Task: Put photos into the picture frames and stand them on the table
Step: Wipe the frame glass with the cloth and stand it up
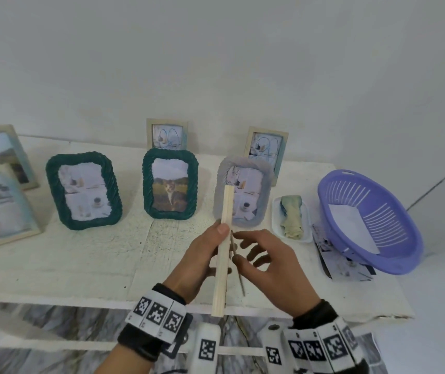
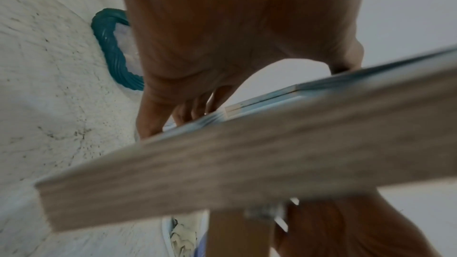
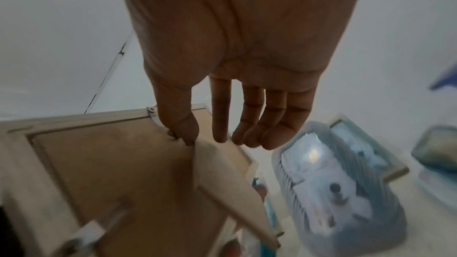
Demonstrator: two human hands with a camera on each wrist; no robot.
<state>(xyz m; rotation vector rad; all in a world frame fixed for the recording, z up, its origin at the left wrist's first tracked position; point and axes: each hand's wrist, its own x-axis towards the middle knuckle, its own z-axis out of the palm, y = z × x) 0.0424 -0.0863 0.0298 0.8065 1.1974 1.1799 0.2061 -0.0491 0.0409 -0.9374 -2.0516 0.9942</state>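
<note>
Left hand (image 1: 202, 255) grips pale wooden frame (image 1: 222, 249) edge-on above worktop (image 1: 81, 265), in front of grey frame (image 1: 242, 195). Right hand (image 1: 267, 263), fingers loosely extended, thumb and forefinger at hinged stand (image 3: 222, 183) on frame's brown backing board (image 3: 118, 173). Likely step: opening stand. Advice: keep left grip firm on rim, swing stand fully out, then set frame down beside others. No readable brand or writing; only square black-and-white marker patterns on wristbands (image 1: 159, 314).

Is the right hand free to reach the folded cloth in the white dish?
Probably yes: the right hand grips nothing, and the cloth lies uncovered just beyond it; only the left hand holds the wooden frame.
</note>
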